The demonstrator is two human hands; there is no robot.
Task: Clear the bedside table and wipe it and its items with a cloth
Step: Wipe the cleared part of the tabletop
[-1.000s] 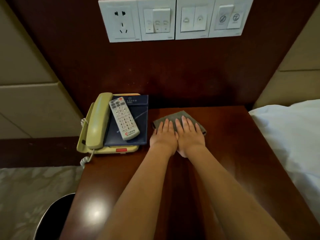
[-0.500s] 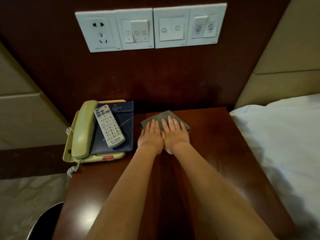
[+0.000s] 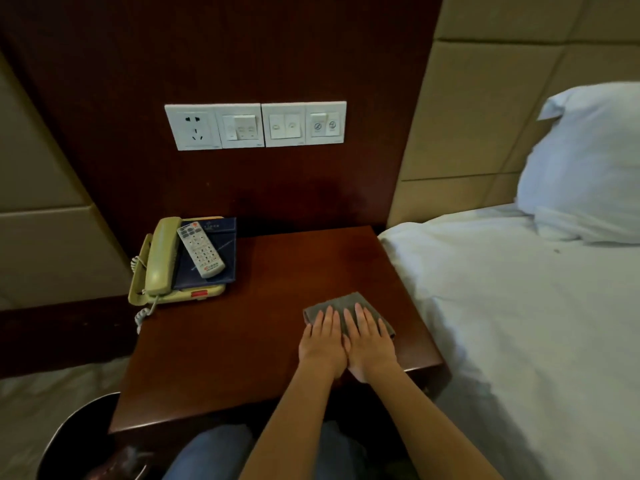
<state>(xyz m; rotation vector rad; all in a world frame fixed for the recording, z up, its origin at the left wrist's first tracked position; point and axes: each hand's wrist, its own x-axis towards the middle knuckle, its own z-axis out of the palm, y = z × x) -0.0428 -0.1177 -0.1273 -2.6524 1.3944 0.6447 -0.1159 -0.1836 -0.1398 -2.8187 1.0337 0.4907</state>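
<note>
Bin (image 3: 69,441), dark and round, shows at the lower left of the frame, beside the front corner of the surface (image 3: 277,341).

Left of centre, the phone (image 3: 161,265) sits at the back left corner of the surface, its handset in the cradle and its coiled cord hanging over the edge. A dark blue folder (image 3: 223,268) lies across the phone's body, and the remote (image 3: 201,251) lies aslant on the folder. You have stacked all three into one corner, most likely to leave the rest of the wood bare for wiping. They have not been taken off, so the clearing is not done.

Above them, in the upper middle, a white switch panel (image 3: 256,124) is fixed to the dark wall board.

Right of centre, near the front right edge, the folded grey cloth (image 3: 349,299) lies flat on the surface. Your left hand (image 3: 322,344) and right hand (image 3: 370,348) rest on it side by side, touching, with fingers straight and palms down. You are pressing, not pinching. Two flat hands spread the weight over the whole fold, which keeps it from bunching as you wipe.

At the far right, the bed (image 3: 502,323) stands just beside the surface, its pillow (image 3: 585,161) in the upper right.
</note>
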